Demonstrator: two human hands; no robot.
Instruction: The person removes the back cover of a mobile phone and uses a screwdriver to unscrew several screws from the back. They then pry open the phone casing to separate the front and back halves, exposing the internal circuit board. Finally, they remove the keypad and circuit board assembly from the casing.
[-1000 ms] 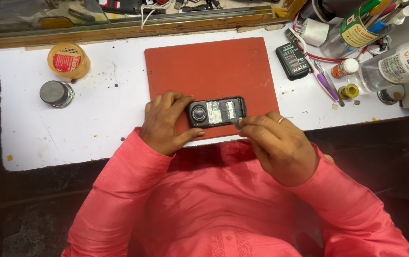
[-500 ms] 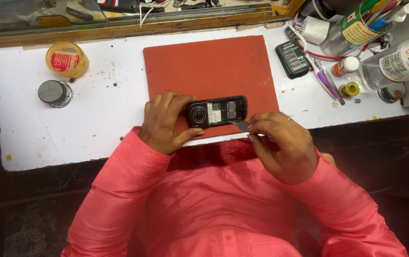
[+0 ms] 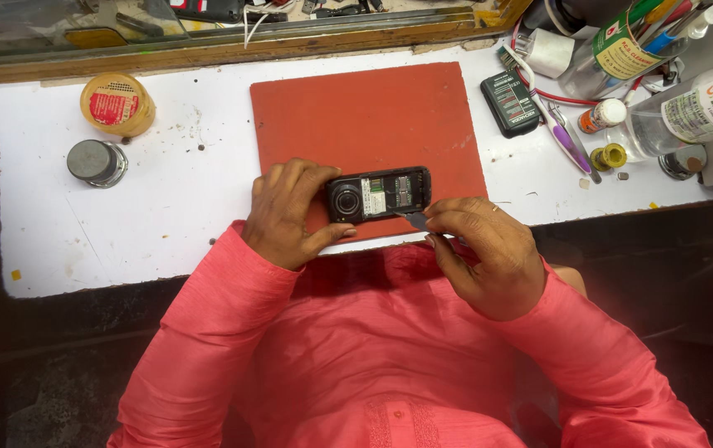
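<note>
Pinching a thin metal tool [image 3: 415,219], the right hand [image 3: 485,253] sets its tip at the lower edge of an opened black phone [image 3: 378,195] — long axis left-right, camera lens leftward. The left hand [image 3: 290,211] grips its left end on the red mat [image 3: 365,116]. Farther off on the white surface [image 3: 166,199]: a round yellow tin [image 3: 116,104] with a red label at far left, clear labelled bottles [image 3: 688,112] at far right.

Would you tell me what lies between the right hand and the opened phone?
In the head view, a thin metal tool, pinched by the right hand, bridges to the phone.
</note>
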